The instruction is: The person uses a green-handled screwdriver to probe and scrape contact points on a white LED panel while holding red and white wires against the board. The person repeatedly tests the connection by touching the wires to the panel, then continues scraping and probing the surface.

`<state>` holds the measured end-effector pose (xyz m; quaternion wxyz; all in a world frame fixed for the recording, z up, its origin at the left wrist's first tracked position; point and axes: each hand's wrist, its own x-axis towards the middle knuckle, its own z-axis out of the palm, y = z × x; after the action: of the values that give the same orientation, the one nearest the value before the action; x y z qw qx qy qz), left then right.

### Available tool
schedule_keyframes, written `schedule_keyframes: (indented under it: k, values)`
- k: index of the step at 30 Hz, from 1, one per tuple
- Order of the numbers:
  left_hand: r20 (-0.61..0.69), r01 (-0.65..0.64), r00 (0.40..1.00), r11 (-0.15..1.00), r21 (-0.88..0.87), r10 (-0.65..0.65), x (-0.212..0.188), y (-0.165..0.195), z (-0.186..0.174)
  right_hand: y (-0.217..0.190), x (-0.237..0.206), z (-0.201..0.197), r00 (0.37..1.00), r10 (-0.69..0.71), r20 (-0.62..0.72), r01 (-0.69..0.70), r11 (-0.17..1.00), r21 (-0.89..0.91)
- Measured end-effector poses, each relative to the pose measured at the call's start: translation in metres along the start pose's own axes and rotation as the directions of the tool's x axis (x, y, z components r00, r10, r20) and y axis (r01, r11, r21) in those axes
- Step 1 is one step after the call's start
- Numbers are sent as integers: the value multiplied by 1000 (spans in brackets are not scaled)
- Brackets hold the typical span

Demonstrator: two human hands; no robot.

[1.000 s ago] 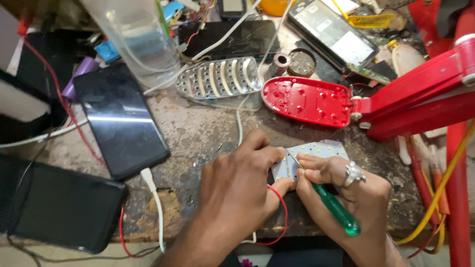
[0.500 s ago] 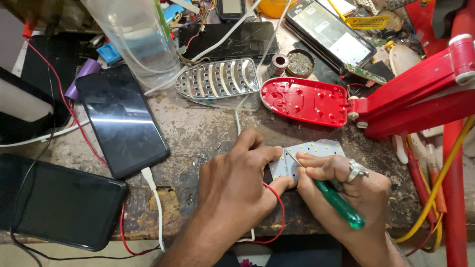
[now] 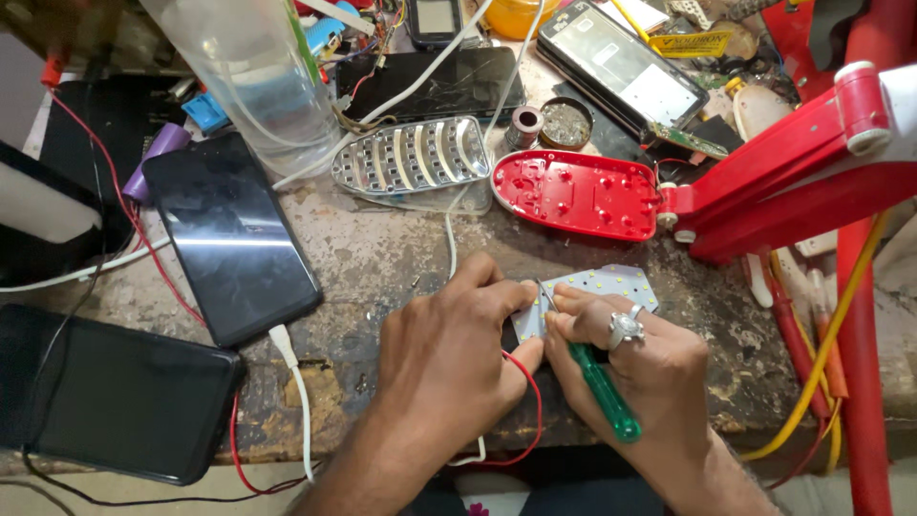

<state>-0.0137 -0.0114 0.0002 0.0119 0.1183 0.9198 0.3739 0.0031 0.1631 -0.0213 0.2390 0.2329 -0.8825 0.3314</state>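
My left hand [image 3: 447, 355] rests on the worn bench and pinches the left edge of a small white LED panel board [image 3: 611, 284]. My right hand [image 3: 642, 367], with a ring on one finger, grips a green-handled screwdriver [image 3: 602, 392] whose thin tip touches the board near its left end. A red wire [image 3: 531, 420] loops from under my left hand. Part of the board is hidden beneath my fingers.
A red lamp housing [image 3: 573, 194] with its red arm [image 3: 793, 172] lies behind the board, beside a silvery reflector grid [image 3: 411, 156]. Black phones [image 3: 232, 234] [image 3: 105, 392] lie at left, a clear plastic container [image 3: 258, 67] at back. Yellow cables [image 3: 821, 354] hang right.
The view has shifted slightly; both hands stay on the board with the screwdriver tip at the same spot.
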Motion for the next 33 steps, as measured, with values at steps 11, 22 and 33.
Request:
schedule_keyframes:
  k: [11, 22, 33]
  values:
    - [-30, 41, 999, 997, -58, -42, 1, -2, 0, 4, 0, -6, 974, 228, -8, -225, 968, 111]
    - [4, 55, 999, 998, -33, -54, 3, -2, -1, 5, 3, -3, 989, 149, 6, -149, 986, 72]
    - [8, 79, 997, 996, -36, -78, 5, -2, -4, 6, 8, -1, 958, 286, -7, -280, 941, 190]
